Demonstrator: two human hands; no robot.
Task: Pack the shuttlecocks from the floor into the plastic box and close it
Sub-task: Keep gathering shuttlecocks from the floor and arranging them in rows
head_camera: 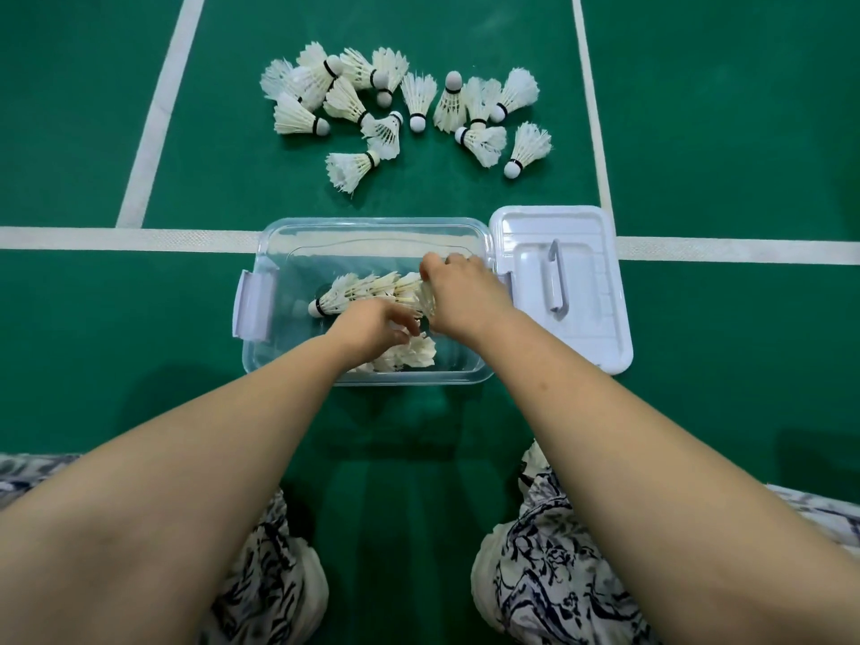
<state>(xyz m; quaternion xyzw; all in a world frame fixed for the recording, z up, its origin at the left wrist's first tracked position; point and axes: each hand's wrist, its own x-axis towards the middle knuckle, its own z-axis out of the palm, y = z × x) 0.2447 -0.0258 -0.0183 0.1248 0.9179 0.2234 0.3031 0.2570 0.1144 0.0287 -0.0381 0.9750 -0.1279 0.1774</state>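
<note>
Green court floor [726,114] with white lines [116,239], person crouched over it.

Task looks early to midway: most of the loose shuttlecocks [405,109] lie scattered on the floor well beyond both grips, well over a dozen, none in reach without leaning forward. Only a few are packed.

The clear plastic box [372,224] sits open on the floor with both grips inside it. It holds a nested stack of shuttlecocks [358,293] lying on its side, cork end pointing away to the left of the left grip, plus a small heap of feathers [414,356] just under and nearer than the left grip.

Right grip [460,295] is curled round the feather end of the stack, grasping it. Left grip [372,325] has bent fingers touching the feathers beside the stack; cannot tell if it holds anything.

Lid [591,328] is off, flat on the floor just right of the right grip, touching the box side, handle up. Side latch [253,302] is flipped out, left of the left grip.

Left to do, as I judge: gather the floor pile, fit the lid, snap the latches.
</note>
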